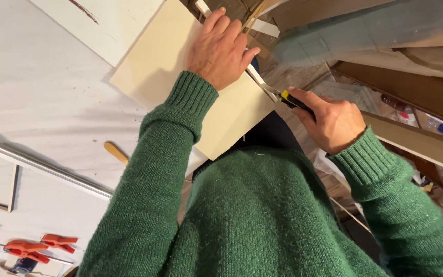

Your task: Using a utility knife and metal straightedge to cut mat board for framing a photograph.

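Note:
A pale cream board (165, 61) lies on the white worktable (37, 92), one corner hanging past the table's edge. My left hand (220, 48) presses flat on the board, with its fingers on a narrow straight strip (255, 74) along the board's right edge. My right hand (331, 120) grips a yellow and black utility knife (292, 100). The knife's blade touches the board's edge just below my left thumb. Both arms wear green knitted sleeves.
A metal rail (42, 166) lies across the table at left, a wooden stick (116, 152) near it. Orange clamps (37, 246) sit at the bottom left. A white panel (103, 23) lies at the top. Wooden boards and clutter (411, 87) fill the right side.

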